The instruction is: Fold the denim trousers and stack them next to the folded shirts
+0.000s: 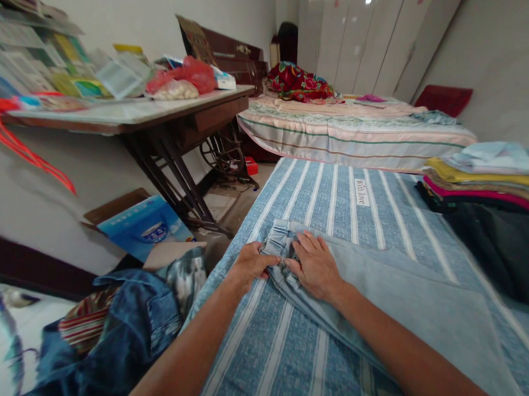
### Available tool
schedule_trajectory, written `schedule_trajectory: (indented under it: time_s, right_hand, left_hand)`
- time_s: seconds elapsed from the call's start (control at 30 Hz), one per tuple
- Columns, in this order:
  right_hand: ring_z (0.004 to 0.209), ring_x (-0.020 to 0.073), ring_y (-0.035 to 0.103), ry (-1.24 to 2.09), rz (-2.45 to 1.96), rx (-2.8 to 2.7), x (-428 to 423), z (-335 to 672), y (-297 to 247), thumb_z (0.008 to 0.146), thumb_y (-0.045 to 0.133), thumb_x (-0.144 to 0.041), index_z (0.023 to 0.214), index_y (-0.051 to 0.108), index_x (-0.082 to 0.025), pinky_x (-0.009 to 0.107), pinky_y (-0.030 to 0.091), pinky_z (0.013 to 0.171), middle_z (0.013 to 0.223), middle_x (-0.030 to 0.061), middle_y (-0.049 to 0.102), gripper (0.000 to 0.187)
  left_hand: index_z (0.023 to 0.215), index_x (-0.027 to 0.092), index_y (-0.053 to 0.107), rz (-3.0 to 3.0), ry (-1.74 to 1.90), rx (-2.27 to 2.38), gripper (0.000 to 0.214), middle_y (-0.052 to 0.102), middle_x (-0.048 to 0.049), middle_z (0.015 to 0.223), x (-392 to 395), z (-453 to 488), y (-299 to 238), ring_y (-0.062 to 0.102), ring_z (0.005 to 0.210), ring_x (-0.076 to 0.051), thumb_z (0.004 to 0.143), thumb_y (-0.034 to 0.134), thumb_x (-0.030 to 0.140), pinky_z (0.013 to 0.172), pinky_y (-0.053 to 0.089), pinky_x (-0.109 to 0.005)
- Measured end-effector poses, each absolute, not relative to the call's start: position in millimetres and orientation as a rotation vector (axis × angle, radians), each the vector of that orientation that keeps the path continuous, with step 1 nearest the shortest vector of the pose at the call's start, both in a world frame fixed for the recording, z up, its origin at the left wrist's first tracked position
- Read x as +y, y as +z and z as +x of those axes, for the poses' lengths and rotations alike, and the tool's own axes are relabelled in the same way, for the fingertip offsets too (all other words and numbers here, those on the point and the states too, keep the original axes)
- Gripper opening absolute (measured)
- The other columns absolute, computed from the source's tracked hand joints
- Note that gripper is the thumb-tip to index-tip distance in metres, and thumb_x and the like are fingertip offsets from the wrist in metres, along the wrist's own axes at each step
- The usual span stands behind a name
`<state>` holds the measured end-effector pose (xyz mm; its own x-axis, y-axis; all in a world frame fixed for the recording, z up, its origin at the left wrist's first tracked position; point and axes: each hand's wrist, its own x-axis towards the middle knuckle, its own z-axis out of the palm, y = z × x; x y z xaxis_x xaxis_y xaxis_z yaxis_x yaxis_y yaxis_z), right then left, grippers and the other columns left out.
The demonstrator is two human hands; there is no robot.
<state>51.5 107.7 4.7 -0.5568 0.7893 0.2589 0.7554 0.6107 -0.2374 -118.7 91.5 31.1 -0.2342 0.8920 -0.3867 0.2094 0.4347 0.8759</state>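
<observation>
A pair of pale blue denim trousers (384, 280) lies spread on a blue bedcover with white stripes (322, 201). Their gathered elastic waistband is at the far left end, close to the bed's edge. My left hand (249, 268) pinches the waistband's near corner between thumb and fingers. Beside it, my right hand (316, 267) rests palm down on the denim just below the waistband, fingers extended and the thumb pointing toward the left hand. My right forearm crosses over the trousers and hides part of the legs.
On the right stand a stack of folded clothes (481, 186) and a dark garment (506, 250). Dark blue jeans (120, 329) and other clothes lie low at left. A cluttered sewing-machine table (122, 114) stands beyond. Another bed (354, 131) is behind.
</observation>
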Motion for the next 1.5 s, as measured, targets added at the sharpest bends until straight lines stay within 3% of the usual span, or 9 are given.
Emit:
schedule_trajectory:
  time_s: [0.37, 0.57, 0.83, 0.93, 1.07, 1.23, 1.5]
  right_hand:
    - [0.132, 0.0297, 0.030, 0.141, -1.276, -2.479, 99, 51, 15, 0.094, 0.035, -0.044, 0.115, 0.057, -0.015, 0.052, 0.022, 0.106, 0.134, 0.0128, 0.048, 0.042]
    - [0.133, 0.0269, 0.029, 0.213, -1.289, -2.453, 98, 48, 6, 0.096, 0.031, -0.039, 0.109, 0.058, -0.017, 0.051, 0.023, 0.106, 0.129, 0.0105, 0.052, 0.037]
    - [0.134, 0.0242, 0.028, 0.282, -1.246, -2.352, 97, 58, 21, 0.097, 0.028, -0.036, 0.116, 0.055, -0.019, 0.048, 0.025, 0.106, 0.136, 0.0082, 0.046, 0.037]
    - [0.131, 0.0246, 0.032, 0.205, -1.242, -2.351, 92, 63, 24, 0.095, 0.032, -0.029, 0.111, 0.058, -0.018, 0.047, 0.024, 0.107, 0.130, 0.0106, 0.051, 0.032]
    - [0.128, 0.0260, 0.035, 0.273, -1.260, -2.377, 91, 64, 15, 0.093, 0.034, -0.024, 0.108, 0.058, -0.013, 0.041, 0.031, 0.103, 0.127, 0.0152, 0.052, 0.031]
    - [0.129, 0.0268, 0.034, 0.497, -1.222, -2.224, 97, 63, 5, 0.091, 0.037, -0.022, 0.107, 0.059, -0.010, 0.042, 0.029, 0.104, 0.126, 0.0176, 0.050, 0.029]
    - [0.108, 0.0197, 0.051, 0.772, -1.146, -1.981, 117, 62, 7, 0.081, 0.048, -0.011, 0.086, 0.064, -0.016, 0.033, 0.036, 0.098, 0.105, 0.0090, 0.062, 0.018]
  left_hand:
    - [0.079, 0.015, 0.061, 0.903, 0.939, 1.751, 0.035, 0.057, 0.0024, 0.056, 91, -117, 30, 0.050, 0.046, -0.011, 0.049, 0.074, 0.028, 0.040, 0.038, -0.021]
    - [0.077, 0.015, 0.059, 0.868, 0.935, 1.681, 0.035, 0.059, 0.0023, 0.058, 91, -115, 31, 0.055, 0.052, -0.012, 0.048, 0.073, 0.029, 0.049, 0.044, -0.023]
    - [0.068, 0.017, 0.052, 0.739, 1.179, 1.571, 0.033, 0.057, 0.0050, 0.059, 78, -96, 40, 0.057, 0.058, -0.012, 0.048, 0.077, 0.023, 0.050, 0.046, -0.023]
    - [0.074, 0.018, 0.055, 0.605, 1.267, 1.410, 0.032, 0.063, 0.0029, 0.066, 69, -86, 37, 0.062, 0.063, -0.014, 0.052, 0.077, 0.019, 0.055, 0.051, -0.025]
    - [0.084, 0.017, 0.062, 0.527, 1.316, 1.333, 0.033, 0.071, -0.0033, 0.082, 63, -75, 31, 0.067, 0.080, -0.018, 0.055, 0.076, 0.012, 0.070, 0.054, -0.026]
    - [0.087, 0.010, 0.065, 0.597, 1.254, 1.378, 0.044, 0.072, -0.0079, 0.079, 70, -67, 33, 0.069, 0.076, -0.023, 0.046, 0.080, 0.008, 0.067, 0.056, -0.029]
    - [0.100, 0.016, 0.064, 0.792, 1.328, 1.411, 0.058, 0.073, -0.0031, 0.084, 82, -50, 38, 0.068, 0.075, -0.020, 0.045, 0.077, 0.003, 0.068, 0.056, -0.028]
